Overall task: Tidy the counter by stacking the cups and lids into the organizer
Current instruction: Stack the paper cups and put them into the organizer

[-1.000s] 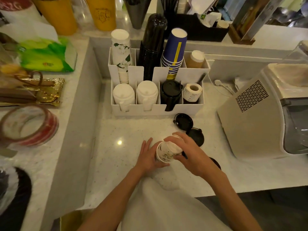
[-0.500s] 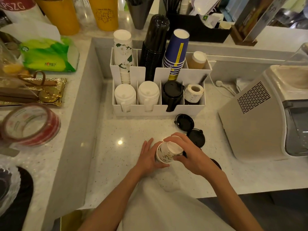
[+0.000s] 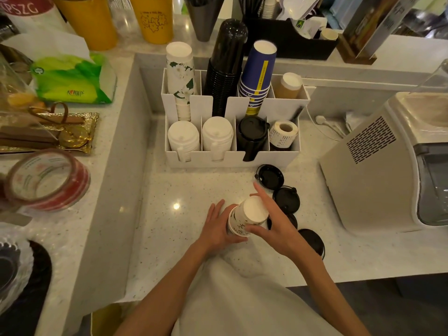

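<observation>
The white organizer (image 3: pixel 230 158) is already holding most cup stacks and lids. In front of it, both hands are gripping an inverted floral paper cup (image 3: pixel 247 217) — left hand (image 3: pixel 215 226) fingers wrapping its side, right hand (image 3: pixel 274 221) fingers spread, thumb pinching the wall. Several black lids (image 3: pixel 270 177) are lying loose just right of the cup — some are hiding behind the right hand, so their count is unclear.

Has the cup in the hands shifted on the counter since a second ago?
No. The white cup sits just as near the black lids and as far in front of the organizer; only the camera moved.
</observation>
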Motion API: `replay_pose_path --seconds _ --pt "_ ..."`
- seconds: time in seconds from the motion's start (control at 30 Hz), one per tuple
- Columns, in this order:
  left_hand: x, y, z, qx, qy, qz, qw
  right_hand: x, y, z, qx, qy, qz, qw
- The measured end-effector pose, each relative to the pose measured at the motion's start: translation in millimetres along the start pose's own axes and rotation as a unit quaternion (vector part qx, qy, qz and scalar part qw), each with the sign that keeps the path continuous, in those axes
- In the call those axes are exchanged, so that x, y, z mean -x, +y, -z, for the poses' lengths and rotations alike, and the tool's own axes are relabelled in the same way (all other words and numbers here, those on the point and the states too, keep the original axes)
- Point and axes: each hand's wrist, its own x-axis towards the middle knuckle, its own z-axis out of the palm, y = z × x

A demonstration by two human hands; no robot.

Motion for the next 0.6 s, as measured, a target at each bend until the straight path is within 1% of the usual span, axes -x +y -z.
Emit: replay_pose_path --seconds 0.1,0.23,0.3,0.4,0.5,0.6 --pt "-0.5 -1.0 0.9 -0.01 0.011 -0.019 1.0 -3.2 7.6 -9.8 -0.042 0.024 -0.005 0.999" --pt "5.9 -0.6 -1.4 0.002 0.072 -0.014 0.997 -11.7 21.0 -24.4 -0.084 0.037 -0.022 0.996" --pt "8.8 -0.2 -0.9 -0.006 0.099 -0.017 0.995 -17.9 24.5 -39.8 -0.117 0.065 -0.031 0.99" --pt "9.2 -1.8 4.2 -0.018 0.104 -0.004 0.994 -29.9 32.0 -63.1 -0.137 0.105 -0.042 0.984" --pt "10.4 -3.9 9.5 -0.004 0.107 0.018 0.994 -40.4 41.3 -74.8 -0.125 0.105 -0.057 0.985" --pt "11.9 -4.7 15.2 -0.033 0.124 0.005 0.992 -46.6 51.6 -78.5 -0.102 0.078 -0.057 0.99"
